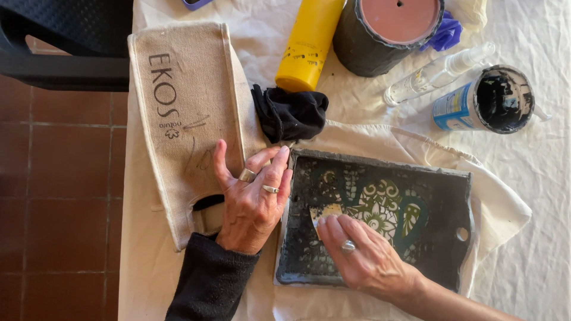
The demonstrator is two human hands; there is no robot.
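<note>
A dark rectangular board (440,238) with a green and white flower pattern lies on a white cloth (535,249). My right hand (363,252) presses a small yellowish pad (326,211) onto the board's left part. My left hand (253,199) rests flat, fingers apart, at the board's upper left corner, partly on a beige canvas bag (184,113). It holds nothing. A black sleeve covers the left forearm.
A black rag (291,113) lies above the board. Behind it stand a yellow bottle (309,44), a dark pot with a pink top (386,30), a clear spray bottle (437,74) and an open tin of black paint (491,101). A dark chair (59,41) stands at the left.
</note>
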